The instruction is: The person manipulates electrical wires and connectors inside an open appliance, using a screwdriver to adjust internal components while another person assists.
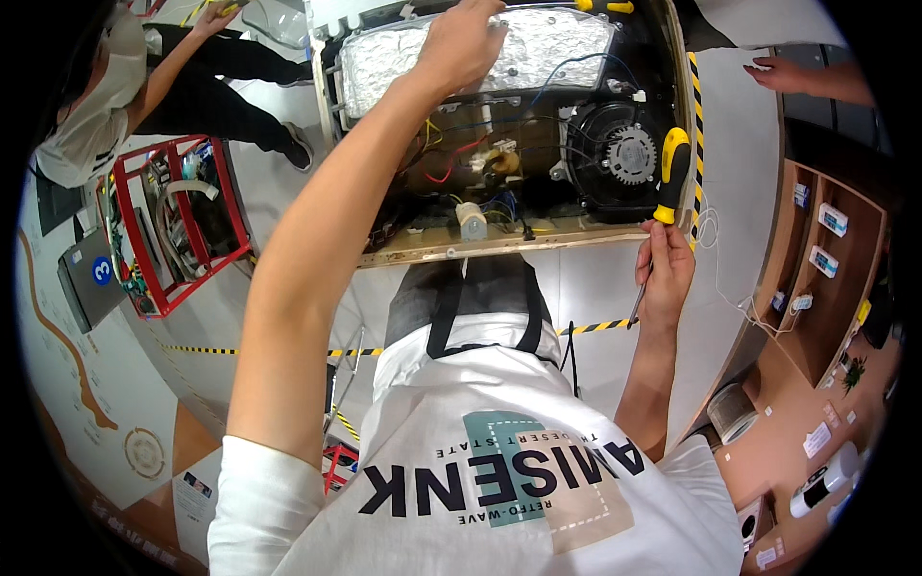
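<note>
My right hand (665, 269) grips a yellow-and-black screwdriver (674, 168) by its metal shank, with the handle pointing up and away from me. It is just beyond the near right corner of an opened appliance (509, 248). My left hand (464, 46) reaches across to the silver foil-covered box (562, 48) inside the appliance. Its fingers are curled at the picture's upper edge, and whatever they may hold is hidden. A round black fan (624, 154) sits at the right inside the casing, with loose wires and a pale cylindrical part (471, 221) beside it.
Another yellow-handled tool (607, 7) lies at the casing's far edge. To the left, a person (96, 115) stands beside a red metal frame (182, 230). Another person's hand (783, 75) shows at the right, above a wooden shelf (816, 259). Striped tape (695, 125) marks the floor.
</note>
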A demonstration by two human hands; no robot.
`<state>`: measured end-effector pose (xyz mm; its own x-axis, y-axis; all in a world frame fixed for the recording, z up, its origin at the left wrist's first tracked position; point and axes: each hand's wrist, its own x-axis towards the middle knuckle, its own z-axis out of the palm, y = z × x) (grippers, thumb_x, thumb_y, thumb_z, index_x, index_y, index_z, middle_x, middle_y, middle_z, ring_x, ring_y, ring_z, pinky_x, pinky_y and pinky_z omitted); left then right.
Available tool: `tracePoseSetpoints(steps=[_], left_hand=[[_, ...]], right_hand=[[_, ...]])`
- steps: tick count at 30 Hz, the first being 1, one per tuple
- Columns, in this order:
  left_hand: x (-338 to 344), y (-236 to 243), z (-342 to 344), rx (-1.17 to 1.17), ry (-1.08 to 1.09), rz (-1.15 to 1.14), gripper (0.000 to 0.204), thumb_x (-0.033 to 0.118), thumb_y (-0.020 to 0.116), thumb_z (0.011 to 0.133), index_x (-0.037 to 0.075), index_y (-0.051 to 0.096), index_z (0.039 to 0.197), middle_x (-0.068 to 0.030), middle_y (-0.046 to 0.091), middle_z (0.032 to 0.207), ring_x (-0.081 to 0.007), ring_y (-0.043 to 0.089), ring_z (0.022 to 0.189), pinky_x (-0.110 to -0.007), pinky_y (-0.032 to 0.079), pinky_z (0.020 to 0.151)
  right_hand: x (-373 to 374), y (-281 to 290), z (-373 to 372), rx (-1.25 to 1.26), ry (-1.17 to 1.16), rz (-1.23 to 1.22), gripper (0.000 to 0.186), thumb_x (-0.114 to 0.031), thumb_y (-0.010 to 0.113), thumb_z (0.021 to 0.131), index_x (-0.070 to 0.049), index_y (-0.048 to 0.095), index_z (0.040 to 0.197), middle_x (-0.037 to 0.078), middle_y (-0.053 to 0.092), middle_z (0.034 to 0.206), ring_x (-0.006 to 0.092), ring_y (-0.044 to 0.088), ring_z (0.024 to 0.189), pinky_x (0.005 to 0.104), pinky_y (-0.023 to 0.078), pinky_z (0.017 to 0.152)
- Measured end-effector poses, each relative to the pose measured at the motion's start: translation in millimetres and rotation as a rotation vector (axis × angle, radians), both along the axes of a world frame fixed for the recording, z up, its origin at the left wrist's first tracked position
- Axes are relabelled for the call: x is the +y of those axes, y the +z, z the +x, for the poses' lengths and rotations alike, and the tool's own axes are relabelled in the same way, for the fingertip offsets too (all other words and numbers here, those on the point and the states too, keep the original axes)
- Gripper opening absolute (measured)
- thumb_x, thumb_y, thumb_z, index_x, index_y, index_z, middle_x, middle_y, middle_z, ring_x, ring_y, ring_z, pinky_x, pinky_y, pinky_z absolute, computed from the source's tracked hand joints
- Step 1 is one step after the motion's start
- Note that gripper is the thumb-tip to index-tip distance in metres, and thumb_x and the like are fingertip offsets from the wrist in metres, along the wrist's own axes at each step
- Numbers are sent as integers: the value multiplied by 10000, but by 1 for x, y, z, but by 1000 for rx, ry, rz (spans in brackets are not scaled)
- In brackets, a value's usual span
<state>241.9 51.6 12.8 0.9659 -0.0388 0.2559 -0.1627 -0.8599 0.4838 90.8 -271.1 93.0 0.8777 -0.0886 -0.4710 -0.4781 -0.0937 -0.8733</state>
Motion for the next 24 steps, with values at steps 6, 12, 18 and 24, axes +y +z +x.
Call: tracePoseSetpoints(steps=[6, 12, 18, 24], left_hand=[[-15, 26, -109, 78, 109, -471, 271, 207, 594, 921, -6, 611, 1089, -160, 632, 1002, -276, 617, 920, -366, 481, 821], [-87, 66, -249, 852, -193, -1163, 354, 289, 544, 978, 11, 558, 1196, -131, 634, 1063, -188, 602, 969, -335, 489, 827], [-101, 82, -270, 882, -164, -1148, 222, 199, 552, 961, -6, 568, 1045, -176, 654, 843, -302, 665, 788, -363, 500, 689], [-59, 75, -264, 745, -314, -1041, 158, 140, 593, 920, -13, 601, 958, -157, 622, 760, -302, 616, 697, -370, 471, 641]], right_hand=[[27, 13, -14, 25, 4, 28, 211, -210, 565, 978, -9, 624, 953, -26, 499, 617, 19, 393, 496, 165, 296, 443], [74, 8, -30, -76, -7, 130, 216, -197, 588, 968, 12, 640, 991, -8, 565, 739, 43, 446, 631, 187, 365, 584], [103, 7, -40, -101, -59, 415, 284, -228, 588, 968, 28, 626, 1086, 44, 625, 896, 77, 493, 725, 226, 412, 647], [100, 30, -7, -223, 155, 383, 411, -278, 560, 976, 15, 494, 1256, 115, 639, 947, 167, 611, 847, 285, 493, 733]])
